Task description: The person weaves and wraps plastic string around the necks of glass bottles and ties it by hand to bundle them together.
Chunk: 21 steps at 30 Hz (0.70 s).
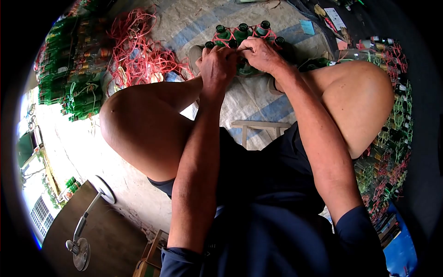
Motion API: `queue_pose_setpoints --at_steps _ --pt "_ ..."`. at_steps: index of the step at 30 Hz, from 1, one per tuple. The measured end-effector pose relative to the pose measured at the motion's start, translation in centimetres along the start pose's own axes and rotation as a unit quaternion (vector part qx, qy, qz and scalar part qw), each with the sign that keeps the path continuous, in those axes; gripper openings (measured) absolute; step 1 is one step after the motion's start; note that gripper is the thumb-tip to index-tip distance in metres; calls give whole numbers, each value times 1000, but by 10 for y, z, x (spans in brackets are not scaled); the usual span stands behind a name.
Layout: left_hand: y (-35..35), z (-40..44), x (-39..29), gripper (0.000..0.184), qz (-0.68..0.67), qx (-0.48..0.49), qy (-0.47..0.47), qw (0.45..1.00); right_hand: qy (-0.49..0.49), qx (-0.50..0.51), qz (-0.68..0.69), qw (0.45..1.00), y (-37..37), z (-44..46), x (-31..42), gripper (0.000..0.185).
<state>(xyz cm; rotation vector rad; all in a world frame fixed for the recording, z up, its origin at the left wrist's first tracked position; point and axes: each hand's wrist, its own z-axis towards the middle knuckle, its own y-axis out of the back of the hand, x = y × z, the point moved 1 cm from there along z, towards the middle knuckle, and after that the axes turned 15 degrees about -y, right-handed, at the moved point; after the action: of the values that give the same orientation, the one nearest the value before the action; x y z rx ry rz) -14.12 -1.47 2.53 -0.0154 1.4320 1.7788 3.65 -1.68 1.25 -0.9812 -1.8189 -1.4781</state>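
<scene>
Several green glass bottles stand upright in a cluster between the feet, with red string looped round their necks. My left hand is at the near left side of the cluster, fingers bent and pressed together. Right beside it, almost touching, my right hand has its fingers pinched at the near bottles' necks. Both hands seem to be on the string, but the fingertips are partly hidden and what lies between them is too small to make out. The near bottles are partly covered by the hands.
A tangled heap of red string lies at the left. Stacked green bottles stand beyond it, and more tied bottles line the right. A low wooden stool is between the legs. A standing fan is at lower left.
</scene>
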Motion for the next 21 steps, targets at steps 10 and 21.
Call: queue_pose_setpoints --at_steps 10,21 --pt "7 0 -14 13 65 -26 -40 997 -45 24 -5 999 5 -1 3 21" --pt "6 -9 -23 14 60 5 -34 998 -32 18 -6 999 3 -1 3 20"
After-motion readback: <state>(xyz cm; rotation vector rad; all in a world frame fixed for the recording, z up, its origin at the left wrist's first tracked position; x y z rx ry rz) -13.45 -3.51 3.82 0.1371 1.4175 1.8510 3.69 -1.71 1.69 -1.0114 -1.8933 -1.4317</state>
